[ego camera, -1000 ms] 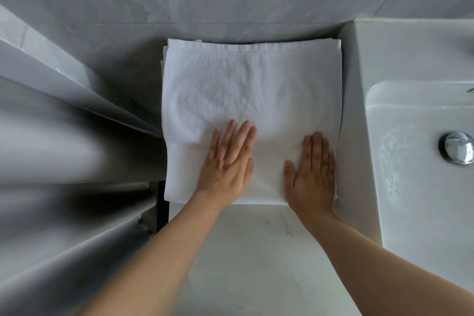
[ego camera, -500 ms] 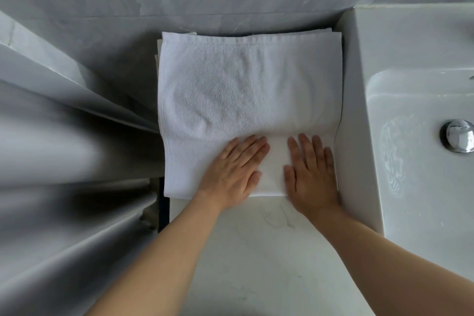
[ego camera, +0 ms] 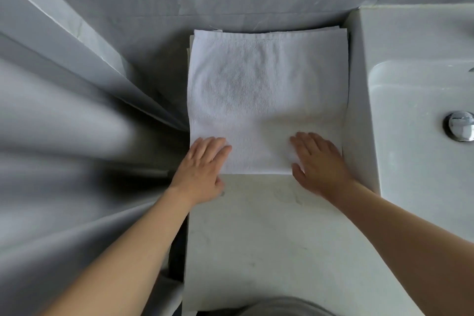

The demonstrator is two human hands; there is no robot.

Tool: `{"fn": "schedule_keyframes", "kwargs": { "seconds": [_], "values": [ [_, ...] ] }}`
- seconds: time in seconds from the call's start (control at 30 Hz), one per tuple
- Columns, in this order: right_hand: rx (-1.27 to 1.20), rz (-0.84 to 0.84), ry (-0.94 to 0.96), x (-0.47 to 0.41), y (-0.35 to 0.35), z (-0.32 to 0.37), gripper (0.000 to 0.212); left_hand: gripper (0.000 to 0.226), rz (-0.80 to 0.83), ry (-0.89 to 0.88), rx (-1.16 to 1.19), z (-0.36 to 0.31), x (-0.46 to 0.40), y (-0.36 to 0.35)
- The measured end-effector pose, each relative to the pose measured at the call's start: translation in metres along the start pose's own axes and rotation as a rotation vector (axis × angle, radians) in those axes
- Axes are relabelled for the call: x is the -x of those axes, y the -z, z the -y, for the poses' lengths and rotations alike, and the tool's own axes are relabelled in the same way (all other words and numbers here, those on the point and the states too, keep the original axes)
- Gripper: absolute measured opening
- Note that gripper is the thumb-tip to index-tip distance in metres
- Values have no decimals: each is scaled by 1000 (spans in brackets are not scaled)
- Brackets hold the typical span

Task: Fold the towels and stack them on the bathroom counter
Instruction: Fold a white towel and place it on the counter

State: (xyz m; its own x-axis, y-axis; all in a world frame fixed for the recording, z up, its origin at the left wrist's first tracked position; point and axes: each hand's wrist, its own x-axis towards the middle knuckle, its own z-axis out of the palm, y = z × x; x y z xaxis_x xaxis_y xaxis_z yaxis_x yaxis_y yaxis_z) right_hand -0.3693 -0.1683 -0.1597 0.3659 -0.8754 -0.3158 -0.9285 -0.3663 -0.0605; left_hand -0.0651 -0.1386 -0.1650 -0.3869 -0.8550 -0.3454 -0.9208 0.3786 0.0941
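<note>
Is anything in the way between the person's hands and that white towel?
Nothing visible. The left hand and right hand lie flat on the towel at its near corners, on the counter.

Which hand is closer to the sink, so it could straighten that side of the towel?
The right hand. It lies flat on the towel beside the sink; the left hand rests at the far corner.
</note>
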Motion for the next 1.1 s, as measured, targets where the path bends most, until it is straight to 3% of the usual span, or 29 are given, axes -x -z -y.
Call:
{"fn": "schedule_keyframes", "kwargs": {
  "seconds": [0.1, 0.2, 0.3, 0.4, 0.57, 0.63, 0.73, 0.83, 1.0, 1.1],
  "values": [
    [124, 187, 85, 6, 6, 9, 80, 74, -28, 29, -143, -10, -5, 7],
    [274, 205, 82, 7, 11, 14, 77, 58, -74, 102, -182, -14, -12, 12],
    [346, 201, 69, 4, 26, 13, 59, 31, -106, 219, 27, -3, -12, 22],
    [413, 232, -12, -6, 48, 7, 40, 5, -238, 410, 373, 14, -12, 39],
    [231, 202, -219, -43, 103, -20, 30, 7, -425, 547, 942, 32, -31, 82],
    [147, 85, -259, -58, 126, -32, 31, 8, -512, 589, 1118, 36, -43, 96],
    [279, -154, -125, -80, 154, -47, 36, 9, -598, 700, 1320, 43, -63, 111],
    [394, -233, -80, -102, 171, -64, 34, 12, -598, 721, 1324, 51, -85, 128],
    [578, -193, -103, -130, 172, -87, 26, 13, -570, 673, 1151, 63, -128, 148],
    [651, -170, -137, -142, 167, -95, 23, 37, -516, 675, 1062, 72, -153, 152]
  ]
}}
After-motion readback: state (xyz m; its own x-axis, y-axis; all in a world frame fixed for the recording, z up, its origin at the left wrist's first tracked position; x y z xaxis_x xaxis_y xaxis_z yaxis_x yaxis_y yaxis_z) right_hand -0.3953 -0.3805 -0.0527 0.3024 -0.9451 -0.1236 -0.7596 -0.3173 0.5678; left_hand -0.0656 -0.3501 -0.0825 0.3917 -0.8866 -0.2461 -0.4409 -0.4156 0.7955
